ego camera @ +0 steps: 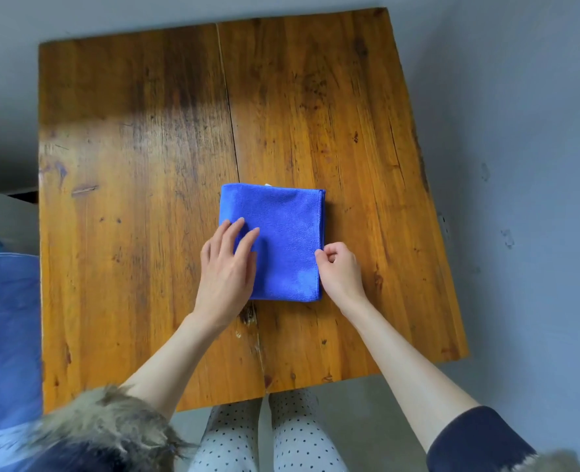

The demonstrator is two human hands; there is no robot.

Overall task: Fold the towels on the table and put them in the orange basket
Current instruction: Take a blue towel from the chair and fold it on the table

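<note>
The left hand [229,267] is pressing flat-fingered on the folded blue microfibre towel [283,233] mid-table [128,199], likely pinning it, while the right hand [339,272] is pinching its right edge (probably squaring layers).

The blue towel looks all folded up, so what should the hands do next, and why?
Probably lift it. The blue towel already lies as a neat folded rectangle on the table, the left hand rests flat on it and the right hand pinches its right edge. No orange basket shows here, so carrying comes after.
</note>
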